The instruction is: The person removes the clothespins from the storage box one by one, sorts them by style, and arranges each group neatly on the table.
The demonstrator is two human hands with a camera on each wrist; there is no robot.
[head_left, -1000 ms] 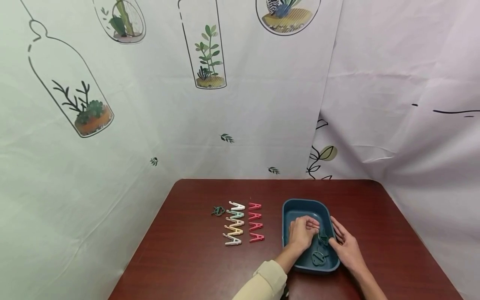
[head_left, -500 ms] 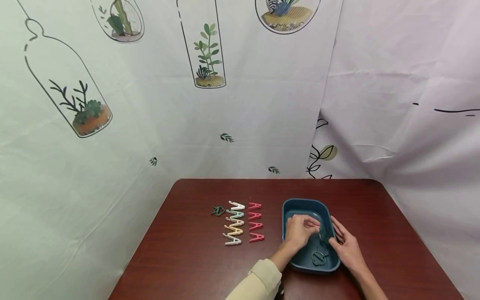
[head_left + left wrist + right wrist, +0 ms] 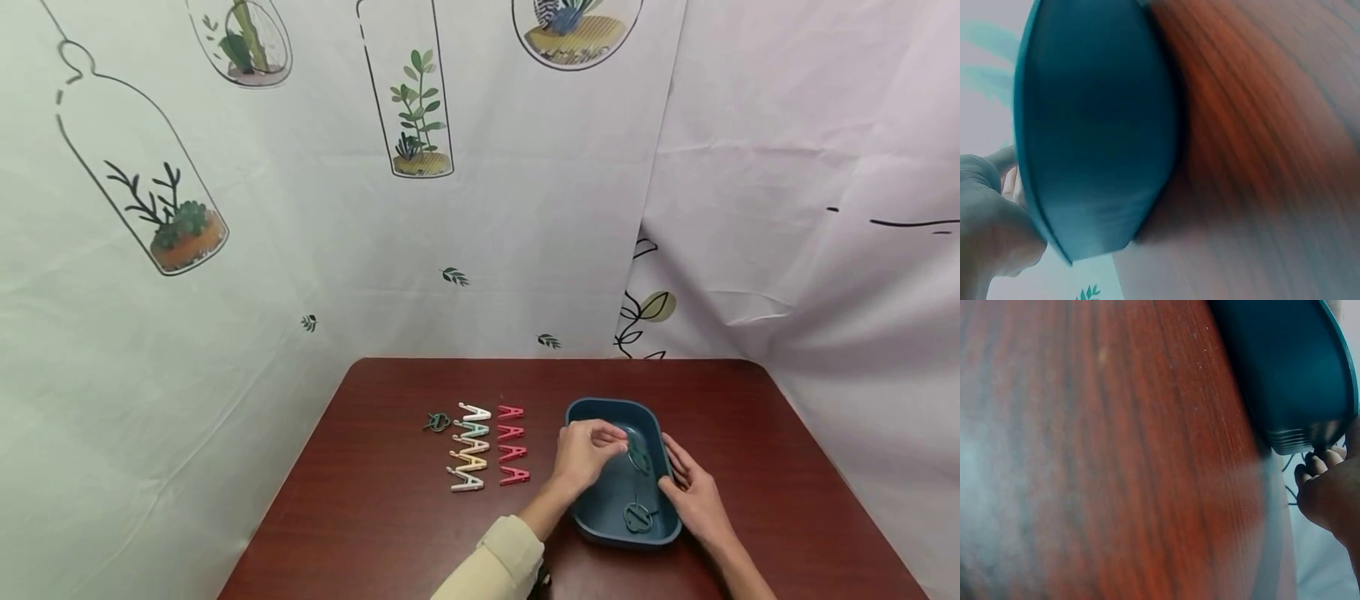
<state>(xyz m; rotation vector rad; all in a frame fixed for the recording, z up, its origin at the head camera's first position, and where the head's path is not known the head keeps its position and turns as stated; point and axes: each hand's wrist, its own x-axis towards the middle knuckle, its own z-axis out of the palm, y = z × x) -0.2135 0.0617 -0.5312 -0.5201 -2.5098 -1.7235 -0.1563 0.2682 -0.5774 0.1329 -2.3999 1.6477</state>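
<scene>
In the head view my left hand (image 3: pixel 583 454) is over the left side of a dark blue rectangular tray (image 3: pixel 613 407). Its fingertips pinch a small dark green ring-shaped clip (image 3: pixel 639 458), partly covered by the fingers. Lower in the tray lies a similar green ring-shaped piece (image 3: pixel 638 518). My right hand (image 3: pixel 697 496) grips the tray's right wall, thumb over the rim and fingers along the outside. The left wrist view has the hand (image 3: pixel 991 219) beside the tray; its fingertips are hidden there.
Left of the tray, pink clothespins (image 3: pixel 512 452) form a column. Beside them runs a column of pale clothespins (image 3: pixel 468 461) in white, mint and yellow. Another green ring-shaped piece (image 3: pixel 438 422) lies farther left on the brown table (image 3: pixel 375 517). A printed cloth hangs behind.
My left hand has drawn left and slightly up, bringing the green ring-shaped clip away from the tray's right wall. My right hand keeps its place on the tray.
</scene>
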